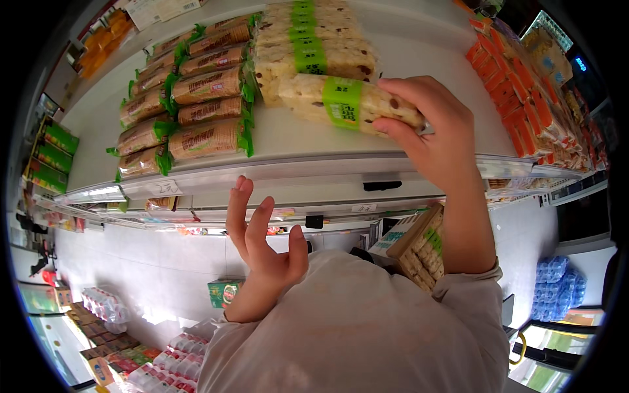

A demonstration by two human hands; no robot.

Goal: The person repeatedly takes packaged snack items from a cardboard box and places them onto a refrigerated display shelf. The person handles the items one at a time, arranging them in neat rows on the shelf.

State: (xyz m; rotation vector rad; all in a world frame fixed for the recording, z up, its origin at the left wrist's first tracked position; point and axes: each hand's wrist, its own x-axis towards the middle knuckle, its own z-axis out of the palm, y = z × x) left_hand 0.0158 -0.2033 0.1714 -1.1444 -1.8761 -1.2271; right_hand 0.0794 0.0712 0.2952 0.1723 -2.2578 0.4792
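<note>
My right hand grips the right end of a clear-wrapped sachima pastry bar with a green label band. Its left end reaches the front of a row of like bars on the white shelf. My left hand is raised below the shelf's front edge, fingers apart and holding nothing. Left of the bars lie two columns of brown biscuit rolls in clear wrap with green ends. Beneath my right forearm a cardboard box, partly hidden, holds more of the bars.
Orange-wrapped packs fill the shelf's right side. A price tag sits on the shelf's metal front rail. Lower shelves run underneath. On the floor stand a green box, shrink-wrapped bottles and blue bottle packs.
</note>
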